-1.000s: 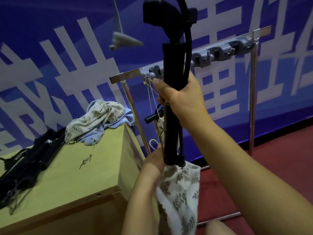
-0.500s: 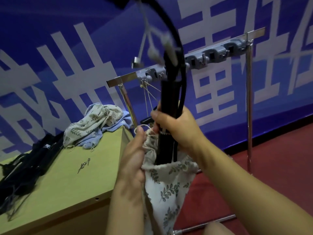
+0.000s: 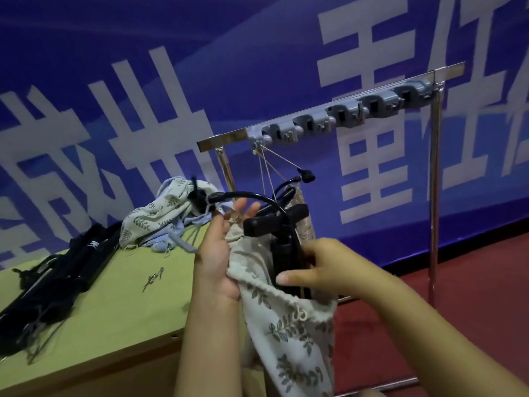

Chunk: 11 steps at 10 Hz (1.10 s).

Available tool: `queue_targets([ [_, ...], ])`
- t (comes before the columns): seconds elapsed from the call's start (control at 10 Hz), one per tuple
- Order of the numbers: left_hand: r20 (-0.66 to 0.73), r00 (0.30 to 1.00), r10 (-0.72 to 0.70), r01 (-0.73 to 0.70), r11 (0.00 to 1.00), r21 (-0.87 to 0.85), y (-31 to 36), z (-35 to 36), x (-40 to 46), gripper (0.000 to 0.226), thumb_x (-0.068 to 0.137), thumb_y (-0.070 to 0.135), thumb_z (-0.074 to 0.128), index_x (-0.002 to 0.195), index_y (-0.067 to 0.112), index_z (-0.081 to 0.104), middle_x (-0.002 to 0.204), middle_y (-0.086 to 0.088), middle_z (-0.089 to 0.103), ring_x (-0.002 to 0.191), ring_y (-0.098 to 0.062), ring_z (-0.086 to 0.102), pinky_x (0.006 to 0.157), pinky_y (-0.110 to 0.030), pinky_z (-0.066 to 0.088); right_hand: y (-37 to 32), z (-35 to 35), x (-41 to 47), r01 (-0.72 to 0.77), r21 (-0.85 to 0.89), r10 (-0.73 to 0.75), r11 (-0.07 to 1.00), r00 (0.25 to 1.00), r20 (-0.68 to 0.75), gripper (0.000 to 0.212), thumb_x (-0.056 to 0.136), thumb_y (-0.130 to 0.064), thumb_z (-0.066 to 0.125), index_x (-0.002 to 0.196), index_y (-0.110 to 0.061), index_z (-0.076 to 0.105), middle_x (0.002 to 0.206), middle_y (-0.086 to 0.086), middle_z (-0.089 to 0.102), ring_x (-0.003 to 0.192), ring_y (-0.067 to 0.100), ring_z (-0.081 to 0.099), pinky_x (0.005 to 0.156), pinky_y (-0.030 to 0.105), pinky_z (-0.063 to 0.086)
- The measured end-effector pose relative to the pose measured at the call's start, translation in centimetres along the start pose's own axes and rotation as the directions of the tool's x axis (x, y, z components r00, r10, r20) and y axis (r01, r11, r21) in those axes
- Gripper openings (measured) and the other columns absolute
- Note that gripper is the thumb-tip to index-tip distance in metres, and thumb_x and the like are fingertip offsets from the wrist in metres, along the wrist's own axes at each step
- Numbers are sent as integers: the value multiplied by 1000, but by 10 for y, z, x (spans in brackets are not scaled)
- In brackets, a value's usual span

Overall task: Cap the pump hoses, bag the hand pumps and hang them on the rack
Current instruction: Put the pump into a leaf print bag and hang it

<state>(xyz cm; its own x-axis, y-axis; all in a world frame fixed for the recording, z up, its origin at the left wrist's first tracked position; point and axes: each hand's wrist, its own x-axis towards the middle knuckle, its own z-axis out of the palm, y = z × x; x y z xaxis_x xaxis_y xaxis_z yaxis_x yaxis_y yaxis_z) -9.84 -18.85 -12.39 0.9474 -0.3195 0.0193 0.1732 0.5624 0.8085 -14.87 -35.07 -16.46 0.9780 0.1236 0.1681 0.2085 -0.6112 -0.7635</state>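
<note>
Head view puts your right hand (image 3: 323,270) at centre frame, fingers curled round the black hand pump (image 3: 283,253), which stands mostly inside the leaf-print bag (image 3: 286,325); only its T-handle and hose (image 3: 257,196) stick out. Your left hand (image 3: 220,253) pinches the bag's rim, just left of the pump. To do this well, I'd keep that rim held wide and ease the pump straight down, tucking the arching hose in before you draw the cord. Another bagged pump (image 3: 300,202) already hangs from the rack (image 3: 343,116) behind, in the upper middle. More pumps (image 3: 57,276) and spare bags (image 3: 160,216) lie on the table (image 3: 114,310) at left. Whether the hose tip is capped is too blurred to tell, and the bag's bottom is cut off below.
</note>
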Motion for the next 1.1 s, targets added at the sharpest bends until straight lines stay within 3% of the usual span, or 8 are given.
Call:
queue_targets([
  [0.1,-38,998,51,-49,997,52,0,-15,-2,49,99,44,34,122,10,61,134,-20,54,125,-37,50,105,-55,37,10,-13,-2,-17,217,17,976,1000,-1,71,61,-63,73,91,1,66,73,5,57,67,16,53,65,31,43],
  [0.4,-48,999,23,-21,999,38,-17,-48,-10,20,55,17,83,44,28,70,62,9,68,53,-2,65,46,-18,53,14,-8,2,-91,867,133,491,991,29,25,80,2,61,104,2,67,97,20,71,87,26,69,83,34,56],
  [0.5,397,877,-270,371,906,-203,-24,-40,-6,13,59,19,77,51,13,68,51,20,48,42,7,44,36,-11,38,7,6,2,-21,865,212,502,972,-100,16,88,7,54,83,-3,65,66,7,68,54,12,63,54,22,54],
  [0.6,-128,991,-45,66,984,164,-20,-28,-8,38,88,14,55,51,15,66,55,8,58,32,-5,54,33,-18,43,-7,21,-6,84,777,138,624,967,-215,18,85,6,58,77,-8,66,62,-4,67,61,8,61,56,16,49],
  [0.7,-195,954,229,-180,953,242,-28,-28,-20,28,102,11,31,83,14,52,83,-2,56,51,0,62,48,-13,50,-16,20,-17,107,822,-46,559,994,-99,9,68,-20,65,76,-16,67,102,-1,73,99,12,67,78,26,52],
  [0.8,-173,952,252,-213,953,215,-34,-39,-21,22,98,-1,39,89,13,54,84,-4,59,68,0,65,63,-13,50,-22,21,-31,169,713,-247,681,969,5,30,61,-34,74,89,-34,62,124,-7,62,122,10,53,92,35,50],
  [0.9,-312,939,-144,108,986,-130,-31,-43,6,28,79,44,58,94,20,55,94,-15,50,91,-30,51,101,-42,38,-27,24,-36,284,449,-358,848,929,89,51,69,-17,82,97,-49,53,134,-44,26,137,-14,15,107,15,31],
  [1.1,-341,939,40,-91,986,-136,-22,-33,3,25,96,28,41,75,16,47,56,5,52,50,-10,52,55,-20,44,-19,20,-24,346,306,-315,887,938,-147,26,86,-20,66,88,-46,69,131,-38,44,123,-15,41,91,6,41],
])
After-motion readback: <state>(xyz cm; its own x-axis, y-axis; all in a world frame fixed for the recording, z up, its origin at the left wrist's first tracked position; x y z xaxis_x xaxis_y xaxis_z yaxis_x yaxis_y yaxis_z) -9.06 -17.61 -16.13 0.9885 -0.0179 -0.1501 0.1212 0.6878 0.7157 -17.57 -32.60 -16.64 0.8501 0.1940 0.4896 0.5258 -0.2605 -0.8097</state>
